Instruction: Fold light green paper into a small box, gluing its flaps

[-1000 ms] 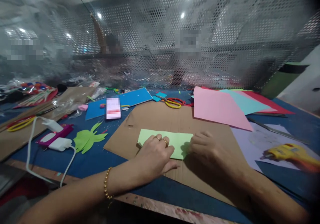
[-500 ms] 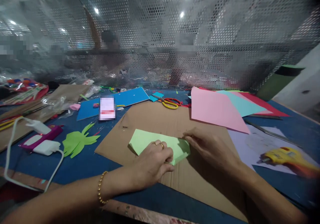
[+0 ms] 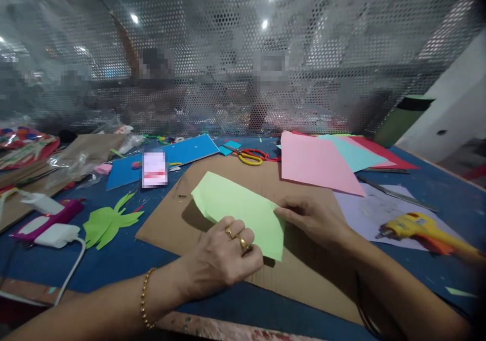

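A sheet of light green paper (image 3: 235,204) is held tilted just above the brown cardboard (image 3: 304,260), its shadow falling to the left. My left hand (image 3: 228,252), with two rings, grips the lower edge between curled fingers and thumb. At the sheet's right edge, my right hand (image 3: 311,219) pinches it with thumb and fingertips. Cut green paper leaves (image 3: 110,222) lie to the left of the cardboard. Beyond the sheet rest scissors (image 3: 250,157) with red and yellow handles.
Pink paper (image 3: 317,163) and other coloured sheets lie at the back right. A yellow glue gun (image 3: 413,227) rests on lilac paper (image 3: 345,206), near a metal blade (image 3: 398,195). To the left are a purple power strip (image 3: 56,219) with white plugs and a blue board (image 3: 193,151).
The green paper has been raised and tipped up off the cardboard, showing more of its face. Both hands keep hold of it. The whole view has shifted slightly.
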The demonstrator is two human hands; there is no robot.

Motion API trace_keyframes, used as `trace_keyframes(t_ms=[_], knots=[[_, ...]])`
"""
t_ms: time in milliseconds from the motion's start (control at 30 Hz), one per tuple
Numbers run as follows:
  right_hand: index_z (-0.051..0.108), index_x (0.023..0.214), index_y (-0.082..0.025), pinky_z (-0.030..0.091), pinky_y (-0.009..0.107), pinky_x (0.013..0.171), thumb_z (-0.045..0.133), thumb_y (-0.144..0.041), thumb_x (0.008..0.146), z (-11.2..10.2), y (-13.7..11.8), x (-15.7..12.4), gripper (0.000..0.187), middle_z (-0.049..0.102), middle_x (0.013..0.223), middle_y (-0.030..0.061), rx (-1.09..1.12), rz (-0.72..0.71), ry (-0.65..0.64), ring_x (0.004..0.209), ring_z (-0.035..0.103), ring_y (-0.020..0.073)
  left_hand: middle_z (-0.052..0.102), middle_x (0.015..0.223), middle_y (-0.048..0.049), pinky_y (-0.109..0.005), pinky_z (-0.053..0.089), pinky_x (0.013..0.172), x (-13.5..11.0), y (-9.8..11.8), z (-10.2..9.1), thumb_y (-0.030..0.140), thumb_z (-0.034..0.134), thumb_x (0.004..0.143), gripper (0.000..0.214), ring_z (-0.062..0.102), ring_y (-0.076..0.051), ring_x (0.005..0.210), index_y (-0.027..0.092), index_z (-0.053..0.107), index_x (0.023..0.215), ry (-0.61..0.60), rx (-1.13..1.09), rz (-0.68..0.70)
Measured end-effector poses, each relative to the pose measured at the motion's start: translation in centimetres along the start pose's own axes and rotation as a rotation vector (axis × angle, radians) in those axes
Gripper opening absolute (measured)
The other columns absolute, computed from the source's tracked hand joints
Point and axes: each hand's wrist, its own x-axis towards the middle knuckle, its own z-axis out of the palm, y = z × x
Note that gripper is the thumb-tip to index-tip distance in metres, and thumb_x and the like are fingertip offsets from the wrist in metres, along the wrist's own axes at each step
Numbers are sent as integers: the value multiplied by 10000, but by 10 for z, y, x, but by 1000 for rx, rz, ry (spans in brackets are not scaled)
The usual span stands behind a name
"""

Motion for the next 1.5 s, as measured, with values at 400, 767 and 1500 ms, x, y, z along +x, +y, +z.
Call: trace_keyframes(t_ms=[400, 767, 1500], knots=[[515, 595, -188, 271, 243, 507, 787, -547, 663, 4, -3, -7, 455, 459, 563, -51, 280, 127, 63, 546, 380, 99, 564, 869, -74, -356, 484, 756, -2, -9, 0, 314, 496, 990, 213, 534, -214, 834, 139, 597, 924, 20, -332, -283], [483, 573, -192, 288, 239, 501, 778, -561, 689, 10, -12, -8, 487, 430, 549, -53, 262, 96, 26, 546, 375, 103, 611, 980, -88, -426, 441, 813, 0, -18, -11, 207, 513, 949, 248, 508, -266, 897, 145, 551, 1186, 34, -81, -338], [604, 630, -188, 286, 231, 434, 601, -561, 811, 12, -19, -1, 414, 503, 533, -14, -17, 13, 357, 486, 399, 113, 660, 920, -175, -451, 482, 735, -14, 51, -32, 92, 415, 895, 239, 614, -257, 765, 61, 650, 920, -30, 162, 32]])
